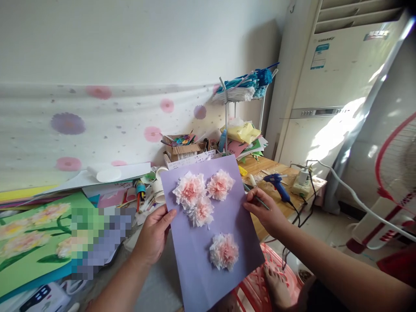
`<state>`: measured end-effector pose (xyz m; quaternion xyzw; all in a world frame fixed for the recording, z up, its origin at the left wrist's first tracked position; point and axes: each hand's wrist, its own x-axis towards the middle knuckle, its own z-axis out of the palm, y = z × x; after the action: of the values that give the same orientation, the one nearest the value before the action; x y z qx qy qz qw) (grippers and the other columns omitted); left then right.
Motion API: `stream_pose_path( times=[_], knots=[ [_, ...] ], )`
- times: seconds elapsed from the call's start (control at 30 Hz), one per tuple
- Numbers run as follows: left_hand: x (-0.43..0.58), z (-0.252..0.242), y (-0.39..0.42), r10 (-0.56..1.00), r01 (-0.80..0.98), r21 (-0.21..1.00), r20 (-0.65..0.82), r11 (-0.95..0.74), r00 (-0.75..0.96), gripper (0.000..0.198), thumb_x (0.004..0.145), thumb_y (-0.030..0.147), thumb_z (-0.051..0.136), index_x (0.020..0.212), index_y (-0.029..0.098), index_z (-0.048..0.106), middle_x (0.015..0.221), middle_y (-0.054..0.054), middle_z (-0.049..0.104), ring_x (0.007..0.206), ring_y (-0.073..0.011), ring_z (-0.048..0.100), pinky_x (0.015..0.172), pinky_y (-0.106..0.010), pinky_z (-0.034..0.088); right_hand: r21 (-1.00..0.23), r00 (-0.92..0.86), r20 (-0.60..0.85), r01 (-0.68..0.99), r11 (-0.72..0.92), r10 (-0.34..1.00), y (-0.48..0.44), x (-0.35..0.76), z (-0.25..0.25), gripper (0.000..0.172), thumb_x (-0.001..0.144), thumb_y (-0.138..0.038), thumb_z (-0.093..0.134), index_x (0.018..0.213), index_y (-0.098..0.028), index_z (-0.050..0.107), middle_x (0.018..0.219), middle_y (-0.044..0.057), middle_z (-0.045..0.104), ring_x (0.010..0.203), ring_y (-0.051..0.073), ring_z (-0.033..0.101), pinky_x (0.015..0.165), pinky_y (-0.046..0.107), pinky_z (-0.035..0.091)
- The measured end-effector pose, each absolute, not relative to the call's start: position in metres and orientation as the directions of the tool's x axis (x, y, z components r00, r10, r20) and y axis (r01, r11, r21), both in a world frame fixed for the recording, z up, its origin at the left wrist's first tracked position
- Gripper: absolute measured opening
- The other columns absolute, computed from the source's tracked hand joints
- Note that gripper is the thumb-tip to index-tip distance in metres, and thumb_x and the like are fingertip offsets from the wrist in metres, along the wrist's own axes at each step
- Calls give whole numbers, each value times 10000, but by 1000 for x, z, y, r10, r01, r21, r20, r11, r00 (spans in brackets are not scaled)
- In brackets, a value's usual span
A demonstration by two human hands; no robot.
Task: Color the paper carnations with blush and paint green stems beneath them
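I hold up a lavender paper sheet [195, 255] with several pink-and-white tissue flowers [190, 190] glued on it. My left hand [152, 236] grips the sheet's left edge, thumb on the front. My right hand [263, 212] pinches the right edge and also holds a thin dark pen [256, 198] between its fingers. The sheet hangs in the air above the table's near edge and a pink plastic stool [276, 268].
A green sheet with flower art [32, 242] lies at left. Behind are a cardboard box of craft bits [182, 149], paper cups [158, 186], a wire rack with yarn [243, 86], a blue glue gun [279, 186] on the wooden table, cables, an air conditioner [325, 86], a fan [396, 169].
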<state>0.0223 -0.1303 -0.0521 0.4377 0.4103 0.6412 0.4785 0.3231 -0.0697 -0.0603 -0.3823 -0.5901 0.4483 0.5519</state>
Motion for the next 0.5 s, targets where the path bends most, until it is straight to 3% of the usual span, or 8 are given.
stream_pose_path(
  times=[0.1,0.23,0.43,0.5],
  knots=[
    [30,-47,-139,973,-309,925,186,-220,-134,315,735,330,873,981,172,758,898,-29,785,868,-252,729,753,-350,600,-962,-125,262,-107,249,957,-87,339,-56,350,660,-363,799,736,-213,492,690,-37,517,645,122,489,626,263,403],
    [40,-44,-145,979,-343,917,175,-202,-107,347,649,370,921,917,183,801,865,-44,812,828,-282,746,710,-326,600,-968,-157,216,-164,190,964,-95,349,-52,377,632,-338,847,716,-208,504,674,-41,534,652,120,494,637,259,399],
    [44,-49,-143,984,-343,925,126,-164,-130,434,620,409,937,974,213,780,884,-7,808,884,-241,737,812,-302,589,-969,-149,237,-104,223,960,-84,343,-51,386,604,-363,837,687,-208,493,664,-44,514,645,123,486,636,266,403],
    [41,-53,-142,990,-335,936,71,-108,-120,405,681,401,906,987,184,756,859,-14,790,820,-224,736,786,-337,602,-968,-153,248,-69,240,957,-80,339,-53,376,618,-372,811,693,-212,480,682,-39,519,654,128,497,641,272,412]
  ],
)
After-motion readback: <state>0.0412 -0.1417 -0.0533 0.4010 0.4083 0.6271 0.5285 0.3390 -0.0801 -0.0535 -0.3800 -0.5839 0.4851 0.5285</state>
